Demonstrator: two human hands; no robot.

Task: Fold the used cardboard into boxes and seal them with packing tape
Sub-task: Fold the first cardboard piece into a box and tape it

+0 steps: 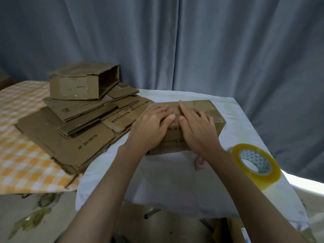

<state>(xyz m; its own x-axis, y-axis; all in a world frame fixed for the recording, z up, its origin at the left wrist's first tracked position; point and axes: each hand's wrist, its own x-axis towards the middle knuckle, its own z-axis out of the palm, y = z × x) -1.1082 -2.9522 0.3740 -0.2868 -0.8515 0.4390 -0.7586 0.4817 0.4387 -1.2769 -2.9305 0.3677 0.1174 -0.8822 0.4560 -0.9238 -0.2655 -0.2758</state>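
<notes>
A closed brown cardboard box (213,112) lies on the white-covered table (175,181). My left hand (150,127) and my right hand (198,128) both press flat on its top, fingers straight, thumbs almost touching at the near top edge. A roll of clear yellowish packing tape (256,165) stands on edge at the right, near the table's side. To the left lies a stack of flattened cardboard (70,130) with a half-opened box (82,83) on top.
A small pink object (200,163), partly hidden by my right forearm, lies in front of the box. An orange checked cloth (21,155) covers the surface under the stack. Grey curtains (192,41) hang behind. Cardboard pieces (157,225) lie below the table's front edge.
</notes>
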